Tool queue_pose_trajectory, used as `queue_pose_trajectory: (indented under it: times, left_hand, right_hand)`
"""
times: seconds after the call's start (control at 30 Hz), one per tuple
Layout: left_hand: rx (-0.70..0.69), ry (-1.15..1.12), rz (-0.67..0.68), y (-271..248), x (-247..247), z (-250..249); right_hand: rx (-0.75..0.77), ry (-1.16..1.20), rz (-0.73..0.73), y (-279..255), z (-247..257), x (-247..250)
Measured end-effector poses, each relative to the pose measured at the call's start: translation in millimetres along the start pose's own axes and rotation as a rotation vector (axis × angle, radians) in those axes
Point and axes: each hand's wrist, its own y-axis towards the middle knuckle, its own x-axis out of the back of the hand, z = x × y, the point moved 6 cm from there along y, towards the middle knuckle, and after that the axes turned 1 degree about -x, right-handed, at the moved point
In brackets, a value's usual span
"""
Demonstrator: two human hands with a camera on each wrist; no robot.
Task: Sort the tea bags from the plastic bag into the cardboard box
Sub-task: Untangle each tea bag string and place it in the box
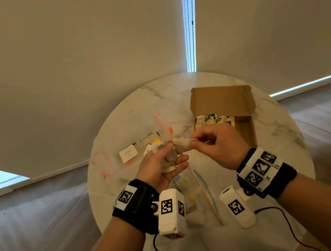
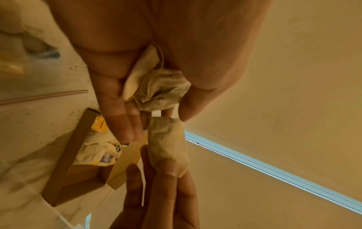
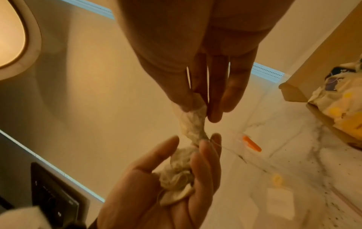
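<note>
Head view shows the cardboard box (image 1: pixel 246 131) open on the far right of the round marble table (image 1: pixel 284 149), its lid flap standing up at the back; a heap of pale tea bags with yellow, blue and green tags (image 1: pixel 214 119) fills its far end, while the near end shows bare cardboard. The clear plastic bag (image 1: pixel 196 194) lies flat on the table below the hands, a few pale and yellow bags still inside. Above the table's middle, the right hand (image 1: pixel 214 145) pinches one end of a crumpled, off-white tea bag (image 1: pixel 183 144), which runs roughly level from right to left, its other end meeting the fingertips of the left hand (image 1: pixel 163 169). That hand is palm-up, fingers loosely curled round a clump of more tea bags (image 1: pixel 169 162), wrinkled, beige, with dark leaf showing through. Loose white tags (image 1: pixel 128 153) and dark crumbs lie on the table beyond.
</note>
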Motion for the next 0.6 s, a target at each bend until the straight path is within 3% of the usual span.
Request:
queue_pose_trajectory:
  times: [0.23,0.33,0.43,0.6]
  left_hand:
    - [-0.102,0.150,-0.009,-9,0,2]
    - [-0.168,0.287,-0.052,-14,0,-1]
    - [-0.317,0.461,-0.105,-19,-2,-9]
    - [-0.519,0.735,0.024,-34,-24,-20]
  right_hand:
    - [-0.006,0.050,-0.050,-6,6,20]
    - [0.005,-0.040,0.003,-10,8,22]
    - [0.046,-0.141,0.092,-14,12,20]
    - [0.047,-0.166,0.141,-20,21,18]
